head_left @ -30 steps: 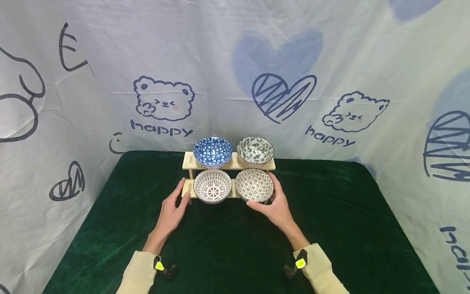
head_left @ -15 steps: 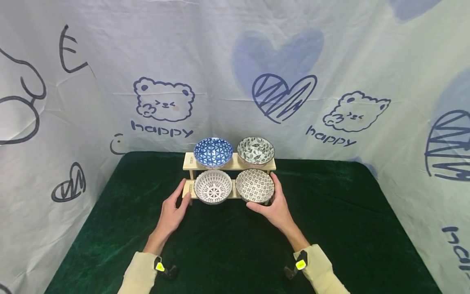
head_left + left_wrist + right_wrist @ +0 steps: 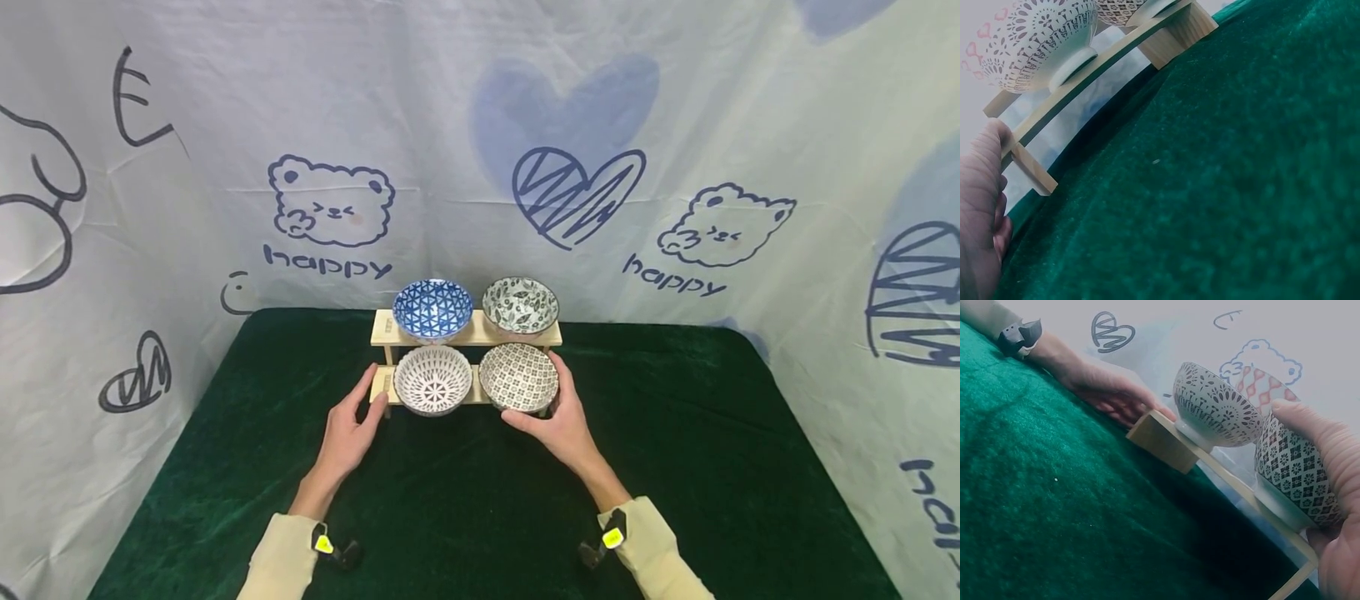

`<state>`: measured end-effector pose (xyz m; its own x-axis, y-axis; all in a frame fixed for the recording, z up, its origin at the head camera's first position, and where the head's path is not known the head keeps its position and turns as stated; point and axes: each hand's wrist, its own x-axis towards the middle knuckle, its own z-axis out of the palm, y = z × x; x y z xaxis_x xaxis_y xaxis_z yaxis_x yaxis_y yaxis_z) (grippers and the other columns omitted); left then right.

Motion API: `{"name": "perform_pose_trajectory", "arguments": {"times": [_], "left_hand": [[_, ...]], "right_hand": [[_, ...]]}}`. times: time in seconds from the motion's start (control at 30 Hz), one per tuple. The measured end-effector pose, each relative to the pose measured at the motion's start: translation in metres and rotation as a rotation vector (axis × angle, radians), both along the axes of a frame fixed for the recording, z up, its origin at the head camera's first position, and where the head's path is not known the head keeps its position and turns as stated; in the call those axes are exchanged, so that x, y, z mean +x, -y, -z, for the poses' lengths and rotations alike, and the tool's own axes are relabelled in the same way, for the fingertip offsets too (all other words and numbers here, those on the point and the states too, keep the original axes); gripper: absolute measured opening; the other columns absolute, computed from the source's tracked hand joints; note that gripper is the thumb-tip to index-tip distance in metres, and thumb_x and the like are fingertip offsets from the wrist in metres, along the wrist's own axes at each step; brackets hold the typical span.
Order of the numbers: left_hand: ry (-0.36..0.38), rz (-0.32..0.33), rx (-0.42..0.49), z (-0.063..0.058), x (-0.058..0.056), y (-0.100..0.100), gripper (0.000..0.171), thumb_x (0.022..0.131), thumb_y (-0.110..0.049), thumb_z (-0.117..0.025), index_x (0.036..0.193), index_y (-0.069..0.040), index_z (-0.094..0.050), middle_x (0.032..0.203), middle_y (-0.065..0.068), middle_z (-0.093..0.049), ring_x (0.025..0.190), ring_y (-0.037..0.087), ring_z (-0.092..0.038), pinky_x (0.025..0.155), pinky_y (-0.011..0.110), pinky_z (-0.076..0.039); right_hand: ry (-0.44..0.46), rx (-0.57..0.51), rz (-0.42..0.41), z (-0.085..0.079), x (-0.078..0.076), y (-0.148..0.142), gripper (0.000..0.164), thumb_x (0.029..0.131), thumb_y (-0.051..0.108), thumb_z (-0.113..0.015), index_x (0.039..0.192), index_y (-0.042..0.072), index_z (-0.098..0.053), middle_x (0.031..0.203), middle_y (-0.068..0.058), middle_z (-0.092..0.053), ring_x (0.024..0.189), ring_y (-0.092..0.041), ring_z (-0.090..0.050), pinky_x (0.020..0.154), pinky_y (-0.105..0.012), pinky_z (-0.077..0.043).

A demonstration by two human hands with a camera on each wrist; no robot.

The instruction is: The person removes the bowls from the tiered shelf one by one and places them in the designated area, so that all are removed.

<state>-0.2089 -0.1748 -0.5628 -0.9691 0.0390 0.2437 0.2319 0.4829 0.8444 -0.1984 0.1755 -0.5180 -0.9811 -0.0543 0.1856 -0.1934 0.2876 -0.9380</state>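
Though invisible from head, diamond-patterned bowl's [image 3: 1291, 469] foot [image 3: 1280, 505] plain from both wrists

Cream sleeves [image 3: 281, 554] — black straps [image 3: 617, 522], yellow labels [image 3: 612, 538]

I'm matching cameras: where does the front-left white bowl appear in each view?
Head: white bowl, left of centre, below middle.
Left wrist: white bowl, upper left, cut by the top edge.
Right wrist: white bowl, right of centre, above middle.
Shared landmark: left hand, at one end of the wooden rack.

At mid-frame the bowls [image 3: 432, 383] look smooth glazed ceramic, the two-tier rack [image 3: 385, 335] matt wood, and, below, the tablecloth [image 3: 465, 500] plush velvet.
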Motion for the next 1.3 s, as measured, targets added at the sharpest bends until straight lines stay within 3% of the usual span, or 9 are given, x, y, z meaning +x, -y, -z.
{"name": "perform_pose_trajectory", "arguments": {"times": [0.4, 0.87, 1.3], "left_hand": [[0.002, 0.005, 0.01, 0.0004, 0.001, 0.0, 0.062, 0.108, -0.037, -0.058, 0.162, -0.012, -0.039, 0.166, 0.007, -0.039, 0.152, 0.031, -0.039, 0.122, 0.059, -0.032], [-0.039, -0.005, 0.008, 0.0014, 0.0014, -0.0001, 0.06, 0.108, -0.031, -0.059, 0.161, -0.008, -0.04, 0.165, 0.009, -0.041, 0.151, 0.031, -0.04, 0.122, 0.057, -0.032], [-0.043, -0.007, 0.008, 0.0012, 0.0011, -0.0005, 0.062, 0.108, -0.033, -0.059, 0.161, -0.008, -0.04, 0.165, 0.007, -0.04, 0.151, 0.03, -0.04, 0.123, 0.056, -0.032]], "right_hand": [[-0.021, -0.046, 0.045, 0.0026, 0.0024, 0.0023, 0.109, 0.077, 0.02, -0.095, 0.163, 0.013, -0.027, 0.163, -0.008, -0.038, 0.148, -0.028, -0.041, 0.123, -0.051, -0.034], [-0.011, -0.045, 0.029, -0.003, 0.0026, 0.0013, 0.106, 0.078, 0.016, -0.094, 0.162, 0.012, -0.028, 0.162, -0.01, -0.039, 0.147, -0.031, -0.043, 0.122, -0.053, -0.035], [-0.023, -0.05, 0.036, -0.0013, -0.0003, -0.0042, 0.106, 0.076, 0.016, -0.095, 0.161, 0.011, -0.033, 0.161, -0.01, -0.043, 0.145, -0.029, -0.047, 0.119, -0.043, -0.039]]}}
